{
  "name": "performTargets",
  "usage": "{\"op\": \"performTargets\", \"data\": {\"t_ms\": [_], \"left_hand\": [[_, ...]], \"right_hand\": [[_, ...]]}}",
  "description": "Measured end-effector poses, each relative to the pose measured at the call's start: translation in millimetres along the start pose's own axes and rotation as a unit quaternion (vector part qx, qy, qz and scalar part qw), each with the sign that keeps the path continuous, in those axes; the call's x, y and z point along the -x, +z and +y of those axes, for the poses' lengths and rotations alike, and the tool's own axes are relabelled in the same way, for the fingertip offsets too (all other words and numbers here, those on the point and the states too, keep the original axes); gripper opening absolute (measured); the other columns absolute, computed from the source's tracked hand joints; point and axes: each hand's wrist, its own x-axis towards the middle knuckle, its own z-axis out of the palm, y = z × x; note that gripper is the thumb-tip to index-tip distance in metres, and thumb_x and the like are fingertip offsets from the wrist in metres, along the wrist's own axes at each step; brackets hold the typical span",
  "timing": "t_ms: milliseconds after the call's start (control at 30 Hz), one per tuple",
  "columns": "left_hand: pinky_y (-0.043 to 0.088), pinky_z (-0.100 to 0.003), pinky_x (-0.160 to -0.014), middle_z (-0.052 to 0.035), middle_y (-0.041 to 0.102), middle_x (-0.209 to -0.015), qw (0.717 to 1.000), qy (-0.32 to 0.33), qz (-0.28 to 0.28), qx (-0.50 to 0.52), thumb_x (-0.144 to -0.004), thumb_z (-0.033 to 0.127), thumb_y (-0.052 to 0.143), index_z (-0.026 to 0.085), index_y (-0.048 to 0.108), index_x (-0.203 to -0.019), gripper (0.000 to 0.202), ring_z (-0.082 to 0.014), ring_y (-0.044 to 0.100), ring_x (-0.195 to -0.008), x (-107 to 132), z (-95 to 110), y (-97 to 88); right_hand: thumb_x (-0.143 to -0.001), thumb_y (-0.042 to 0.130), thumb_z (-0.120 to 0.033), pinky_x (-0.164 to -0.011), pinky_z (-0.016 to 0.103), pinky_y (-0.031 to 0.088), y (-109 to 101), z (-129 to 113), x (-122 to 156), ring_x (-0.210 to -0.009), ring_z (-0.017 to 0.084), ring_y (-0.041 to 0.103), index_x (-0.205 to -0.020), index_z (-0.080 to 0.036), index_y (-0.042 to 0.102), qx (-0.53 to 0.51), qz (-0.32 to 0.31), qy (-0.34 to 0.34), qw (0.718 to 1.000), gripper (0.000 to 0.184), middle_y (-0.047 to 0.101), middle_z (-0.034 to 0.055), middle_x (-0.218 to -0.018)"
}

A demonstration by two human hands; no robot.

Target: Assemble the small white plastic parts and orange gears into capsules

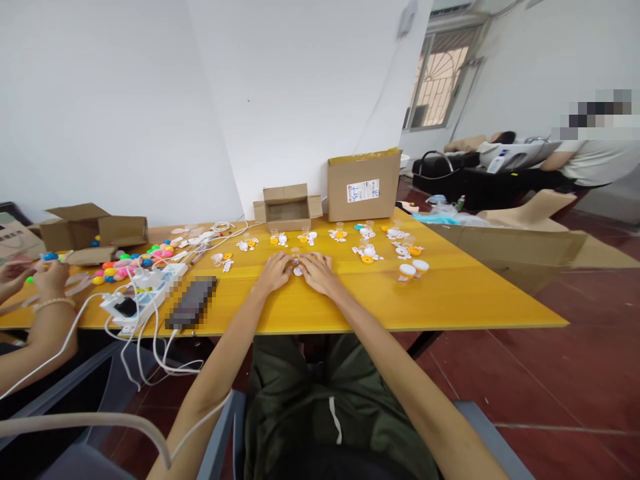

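My left hand (277,272) and my right hand (317,272) rest close together on the table, fingers bent inward toward each other. Their fingertips close on something small that I cannot make out. A small clear plastic cup (295,251) shows just beyond the fingertips. Between the hands lies a white round piece (298,271). Beyond them, several small groups each combine a clear cup, white pieces and a coloured ring, such as the orange ring (367,259). To the right stand two clear cups with white lids (407,270).
An open cardboard box (289,223) and a closed carton (364,190) stand at the back. On the left are a phone (193,301), a power strip (150,297) with cables, coloured balls (120,268) and another person's hands (50,280). People sit and lie at right.
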Motion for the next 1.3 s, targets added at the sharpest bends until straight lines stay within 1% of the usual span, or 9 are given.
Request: {"op": "performTargets", "data": {"t_ms": [133,267,467,667,800,967,1100,1200,1300], "left_hand": [[0.046,-0.042,-0.099,-0.0079,0.065,-0.112,1.0,-0.009,-0.005,-0.007,-0.091,0.019,0.052,0.025,0.066,-0.109,0.024,-0.0262,0.057,-0.112,0.2,1.5,-1.6],[0.045,-0.043,-0.099,-0.0077,0.065,-0.113,1.0,-0.007,-0.005,-0.006,-0.091,0.02,0.052,0.026,0.067,-0.11,0.024,-0.0265,0.055,-0.113,0.6,0.6,-1.2],[0.044,-0.044,-0.099,-0.0065,0.064,-0.115,1.0,-0.008,-0.008,-0.005,-0.091,0.02,0.052,0.028,0.067,-0.112,0.027,-0.026,0.054,-0.113,0.0,-2.1,1.1],[0.044,-0.043,-0.099,-0.0071,0.062,-0.116,1.0,-0.004,-0.004,-0.002,-0.092,0.021,0.052,0.028,0.067,-0.113,0.026,-0.0259,0.053,-0.114,0.0,-1.4,0.7],[0.044,-0.042,-0.099,-0.0069,0.06,-0.117,1.0,-0.002,0.001,0.0,-0.091,0.02,0.052,0.028,0.066,-0.114,0.028,-0.0257,0.053,-0.114,0.1,0.4,-0.2],[0.044,-0.043,-0.098,-0.0069,0.059,-0.116,1.0,0.005,-0.019,-0.002,-0.091,0.021,0.052,0.03,0.068,-0.114,0.029,-0.0259,0.053,-0.112,-0.3,1.6,-1.0],[0.044,-0.042,-0.097,-0.0064,0.059,-0.114,1.0,0.008,-0.023,-0.003,-0.091,0.021,0.052,0.031,0.067,-0.116,0.031,-0.0252,0.053,-0.11,-0.5,1.5,-1.5],[0.044,-0.041,-0.097,-0.0061,0.059,-0.114,1.0,0.004,-0.003,-0.006,-0.091,0.021,0.052,0.03,0.066,-0.116,0.03,-0.0249,0.053,-0.11,-0.3,1.8,-2.1],[0.045,-0.04,-0.097,-0.0068,0.061,-0.113,0.999,-0.019,0.028,-0.014,-0.088,0.018,0.054,0.028,0.065,-0.114,0.03,-0.0259,0.055,-0.11,0.4,1.8,-3.0]], "right_hand": [[-0.094,0.041,-0.016,-0.099,0.045,0.035,-3.5,-0.9,0.7,-0.124,0.028,0.048,-0.119,-0.024,0.069,0.011,0.011,0.02,1.0,0.038,0.063,0.0097,-0.136],[-0.093,0.044,-0.015,-0.098,0.045,0.034,-4.4,0.0,0.7,-0.123,0.029,0.048,-0.112,-0.025,0.072,0.016,0.022,0.029,0.999,0.036,0.065,0.0103,-0.13],[-0.094,0.043,-0.018,-0.097,0.048,0.033,-1.7,0.8,1.6,-0.123,0.031,0.046,-0.112,-0.027,0.073,0.024,0.023,0.05,0.998,0.036,0.065,0.0098,-0.13],[-0.094,0.041,-0.016,-0.099,0.051,0.032,-1.9,-2.5,2.2,-0.126,0.032,0.044,-0.114,-0.027,0.071,0.022,0.033,0.071,0.997,0.038,0.064,0.0095,-0.133],[-0.091,0.042,-0.013,-0.1,0.05,0.032,-5.2,-4.1,2.4,-0.125,0.032,0.045,-0.111,-0.024,0.071,0.025,0.045,0.063,0.997,0.037,0.064,0.0104,-0.134],[-0.091,0.042,-0.013,-0.098,0.048,0.032,-8.4,-5.6,3.5,-0.119,0.031,0.048,-0.106,-0.022,0.071,0.036,0.038,0.051,0.997,0.034,0.069,0.0127,-0.12],[-0.092,0.041,-0.012,-0.098,0.047,0.032,-6.9,-5.7,3.2,-0.122,0.031,0.047,-0.113,-0.022,0.069,0.043,0.013,0.038,0.998,0.037,0.069,0.012,-0.124],[-0.091,0.041,-0.011,-0.098,0.046,0.032,-5.8,-5.1,2.6,-0.124,0.03,0.046,-0.121,-0.023,0.066,0.044,0.008,0.019,0.999,0.04,0.064,0.0108,-0.133],[-0.092,0.041,-0.011,-0.098,0.045,0.032,-7.1,-5.4,2.6,-0.122,0.03,0.047,-0.12,-0.022,0.066,0.051,0.017,0.012,0.998,0.039,0.063,0.0123,-0.133]]}}
